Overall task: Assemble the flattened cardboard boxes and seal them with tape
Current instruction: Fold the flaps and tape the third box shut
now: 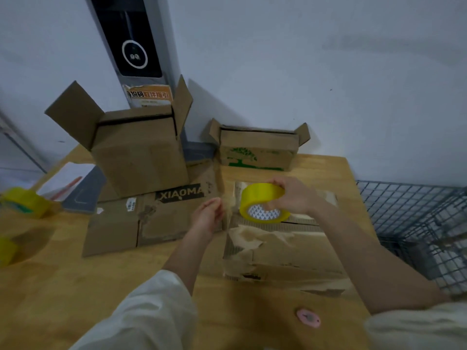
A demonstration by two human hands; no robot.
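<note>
right hand (294, 195) grips yellow tape roll (262, 202) above torn cardboard box (283, 251) on wooden table (75, 286). left hand (208, 217) pinches the clear tape end just left of roll. flattened box (151, 218) lies left, open box (136, 147) on it.

Dim, bluish light; soft blur, warped edges.

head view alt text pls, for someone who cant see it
Over a wooden table, the right hand grips a yellow tape roll while the left hand pinches its pulled-out end above a torn cardboard box. Behind stand two open boxes, the tall box resting on a flattened box; a wire basket sits at right.
</note>
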